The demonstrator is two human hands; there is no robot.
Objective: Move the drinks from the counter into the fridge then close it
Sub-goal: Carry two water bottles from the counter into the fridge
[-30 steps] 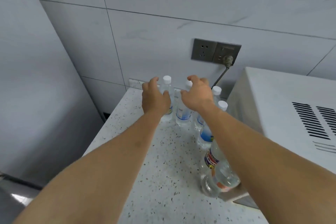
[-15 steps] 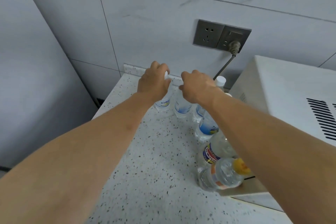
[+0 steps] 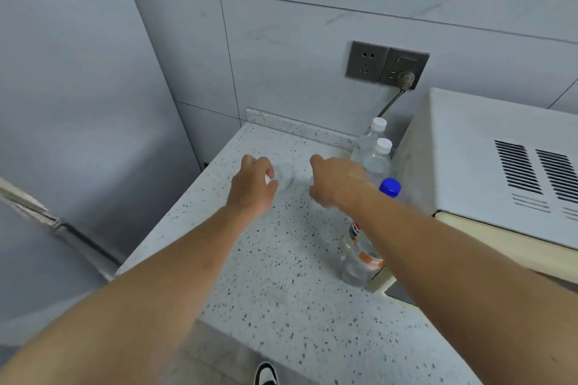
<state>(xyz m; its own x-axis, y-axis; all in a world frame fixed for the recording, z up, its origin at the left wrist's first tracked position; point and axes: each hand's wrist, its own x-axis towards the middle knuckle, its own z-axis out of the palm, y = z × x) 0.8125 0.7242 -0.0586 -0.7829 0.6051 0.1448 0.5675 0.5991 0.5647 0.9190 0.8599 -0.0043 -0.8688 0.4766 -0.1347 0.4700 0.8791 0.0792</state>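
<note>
Bottles of clear plastic stand in a row along the right side of the white speckled stone bench, close against the cream-coloured microwave oven. Nearest is a clear bottle with an orange-and-white label; its top is hidden by the right forearm. Behind it a clear bottle with a blue cap shows just beyond the right wrist, with a blue-and-red label visible under the arm. Farther back stand two clear water bottles with white caps, one behind the other, near the wall.

The left hand has its fingers curled round the top of a small clear bottle, which is blurred and sticks out to the right of the knuckles. The right hand is curled too and seems to grip another small clear bottle, of which only a pale sliver shows at its left edge. Whether either bottle touches the bench I cannot tell. Both hands are just left of the white-capped pair.

At the far left, beside the bench, stands the grey fridge. On the tiled wall a grey double socket holds a grey plug.
</note>
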